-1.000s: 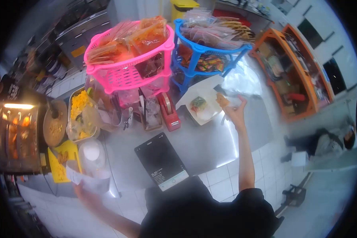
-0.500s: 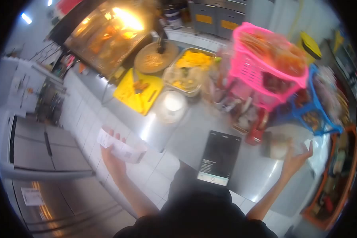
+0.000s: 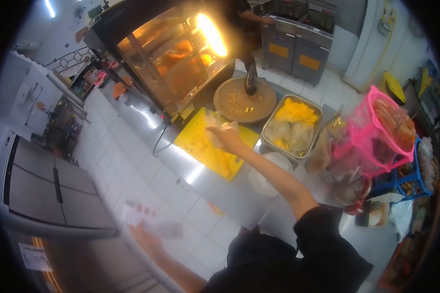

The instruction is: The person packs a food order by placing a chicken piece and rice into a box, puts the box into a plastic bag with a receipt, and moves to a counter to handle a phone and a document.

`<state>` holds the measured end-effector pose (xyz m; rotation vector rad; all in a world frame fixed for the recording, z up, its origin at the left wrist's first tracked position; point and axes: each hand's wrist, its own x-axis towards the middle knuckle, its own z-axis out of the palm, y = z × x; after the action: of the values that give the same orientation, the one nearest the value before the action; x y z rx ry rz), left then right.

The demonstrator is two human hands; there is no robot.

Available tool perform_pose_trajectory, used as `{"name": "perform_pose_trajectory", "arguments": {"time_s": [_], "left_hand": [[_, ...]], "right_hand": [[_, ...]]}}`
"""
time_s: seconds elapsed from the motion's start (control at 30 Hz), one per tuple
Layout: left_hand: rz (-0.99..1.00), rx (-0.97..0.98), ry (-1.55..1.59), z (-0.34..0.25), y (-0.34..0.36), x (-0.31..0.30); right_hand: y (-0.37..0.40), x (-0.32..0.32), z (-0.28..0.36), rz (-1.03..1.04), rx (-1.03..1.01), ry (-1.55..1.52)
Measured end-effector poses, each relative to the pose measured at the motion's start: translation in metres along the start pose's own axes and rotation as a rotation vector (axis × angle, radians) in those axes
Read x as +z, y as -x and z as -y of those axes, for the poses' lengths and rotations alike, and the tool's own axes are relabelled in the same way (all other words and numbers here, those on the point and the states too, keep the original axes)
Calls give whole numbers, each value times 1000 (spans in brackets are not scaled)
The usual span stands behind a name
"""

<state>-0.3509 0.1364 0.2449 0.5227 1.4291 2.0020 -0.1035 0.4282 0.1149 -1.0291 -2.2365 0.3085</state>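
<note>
My left hand [image 3: 146, 239] is low at the left, in front of the tiled counter face, and is shut on a white paper slip [image 3: 149, 222], which is blurred. My right hand [image 3: 226, 136] reaches forward over the yellow cutting board [image 3: 200, 146] on the steel counter [image 3: 230, 190]. Clear plastic covers or hangs from its fingers, and I cannot tell whether it grips anything. Just beyond it are a round wooden block [image 3: 232, 110] with a dark tool standing on it and a metal tray of yellow food [image 3: 293, 112].
A lit warming cabinet [image 3: 176, 58] with roasted food stands behind the board. A white-lidded tub [image 3: 274, 166], a pink basket [image 3: 384, 134] and a blue rack [image 3: 408, 183] line the counter's right. A steel fridge [image 3: 39, 190] is at left. Another person's arm [image 3: 254, 17] shows at the top.
My view has swung left. My right hand moved from the counter's right side across to the yellow board. My left hand with the slip dropped lower.
</note>
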Motion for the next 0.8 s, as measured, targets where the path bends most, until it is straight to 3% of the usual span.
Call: {"name": "perform_pose_trajectory", "arguments": {"time_s": [0.13, 0.2, 0.27, 0.33, 0.4, 0.43, 0.5, 0.6, 0.63, 0.67, 0.7, 0.73, 0.8], "left_hand": [[-78, -62, -57, 11, -31, -36], [-83, -97, -80, 20, -41, -59], [-25, -91, -106, 31, -49, -70], [52, -139, -131, 37, -54, -61], [65, -108, -104, 32, -38, -36], [97, -111, -153, 39, -44, -34], [211, -171, -187, 36, -29, -8], [332, -237, -231, 46, -2, 21], [426, -112, -243, 67, -8, 24], [514, 16, -249, 80, 1, 29], [557, -111, -127, 71, 33, 56], [563, -122, -129, 74, 60, 74], [572, -154, -170, 78, 112, 104]], "right_hand": [[-26, 82, -47, 116, 184, 209], [-27, 91, -57, 166, 180, 145], [-30, 110, -73, 238, 330, 81], [-18, 42, -35, 126, 172, 44], [-5, 32, -44, 69, 353, -670], [22, 2, -41, 28, 403, -645], [75, -81, 1, -135, 327, -1057], [196, -181, 35, -271, 486, -1225], [244, -213, 48, -343, 517, -1268], [298, -248, 57, -406, 568, -1068], [357, -273, 57, -470, 654, -890], [388, -327, 92, -555, 842, -949], [482, -365, 83, -648, 913, -369]]}}
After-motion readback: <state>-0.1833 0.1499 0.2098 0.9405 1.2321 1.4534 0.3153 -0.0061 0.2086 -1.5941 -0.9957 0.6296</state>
